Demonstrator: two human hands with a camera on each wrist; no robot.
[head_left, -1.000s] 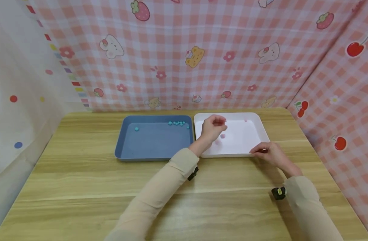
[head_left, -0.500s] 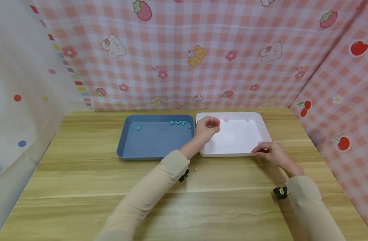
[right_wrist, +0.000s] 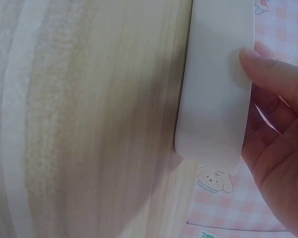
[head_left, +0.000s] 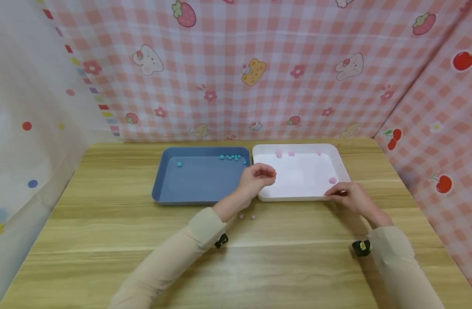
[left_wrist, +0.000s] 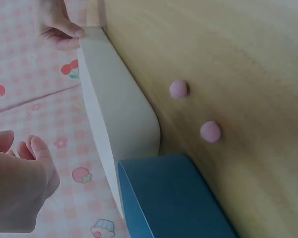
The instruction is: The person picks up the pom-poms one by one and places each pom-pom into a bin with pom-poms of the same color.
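My left hand (head_left: 255, 178) hovers over the near left part of the white tray (head_left: 298, 198), fingers loosely curved, thumb apart, nothing visible between them. My right hand (head_left: 348, 196) pinches the tray's near rim by its right corner, the thumb on the outer wall (right_wrist: 216, 89) in the right wrist view. Inside the tray lie pink balls, a larger one (head_left: 333, 180) near the right hand and another (head_left: 279, 154) along the back wall. Two small fuzzy pink balls, one (left_wrist: 179, 89) nearer the tray and one (left_wrist: 210, 131) beside it in the left wrist view, rest on the table.
Left of the white tray, right up against it, stands a blue tray (head_left: 193, 202). Several teal balls (head_left: 236, 159) cluster at its back right, and a single teal ball (head_left: 180, 164) lies at its left. Patterned cloth (head_left: 220, 107) hangs behind the wooden table (head_left: 282, 266).
My left hand has drawn left and nearer over the white tray. Two pink balls have appeared on the table in front. A larger pink ball now shows by the right hand, which stays put.
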